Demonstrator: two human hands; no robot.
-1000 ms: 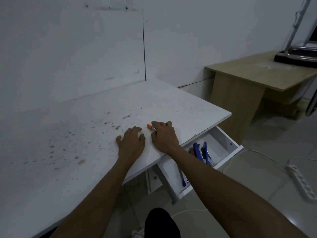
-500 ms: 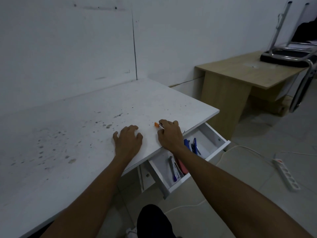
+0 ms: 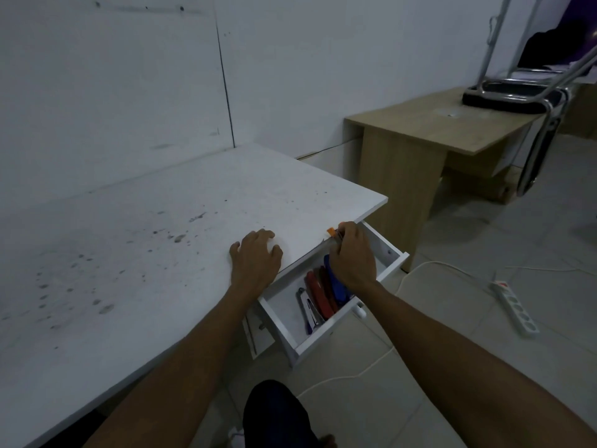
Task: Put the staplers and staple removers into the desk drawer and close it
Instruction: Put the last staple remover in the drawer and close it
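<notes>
While left hand (image 3: 256, 263) rests flat, orange staple remover (image 3: 331, 231) in right hand (image 3: 352, 257) fingertips, above drawer (image 3: 392, 265).

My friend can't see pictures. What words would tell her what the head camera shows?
A person's right hand holds a small orange-tipped metal item over an open white desk drawer that already holds red, blue and silver staplers. The left hand rests flat on the stained white desk.

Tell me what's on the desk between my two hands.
Nothing: the head view shows bare white desktop between the left hand and the right hand, which holds an orange-tipped item.
</notes>
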